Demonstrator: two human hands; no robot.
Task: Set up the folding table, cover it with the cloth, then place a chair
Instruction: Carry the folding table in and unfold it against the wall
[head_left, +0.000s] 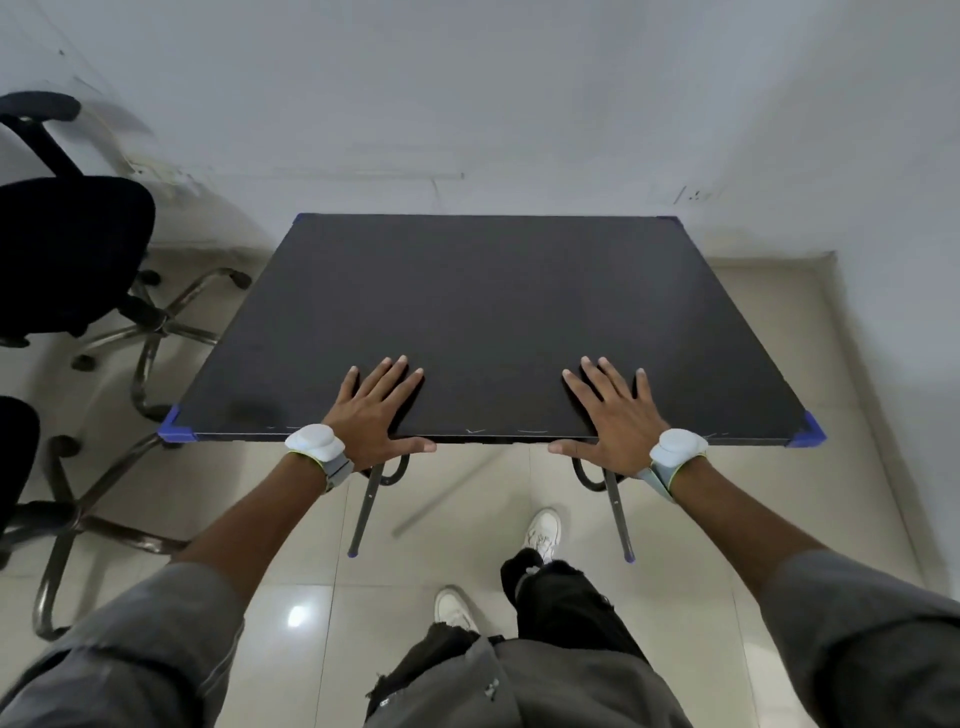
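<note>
A pale grey-white wall (467, 104) was seen behind everything, met below by a glossy cream tiled floor (727, 519). The dark grey rectangular tabletop (493, 312) of the folding table was found standing level on that floor, its far edge close to the wall and its near edge just in front of the person. A black swivel office chair with a chrome star base (67, 249) was placed to the left of the table, near its left edge, and part of a second black swivel chair (15, 457) was seen nearer the camera. Two slanted dark metal table legs (366, 512) were visible under the near edge.

The left hand (371, 415) and the right hand (613, 421) were laid palm-down on the tabletop near its front edge, well apart. The fingers (395, 371) of both were held straight and spread, gripping nothing, with the thumbs lying along the front edge. White wrist-worn devices (317, 441) were strapped on both wrists. Blue plastic corner caps (174, 428) were fitted on the tabletop's corners.
</note>
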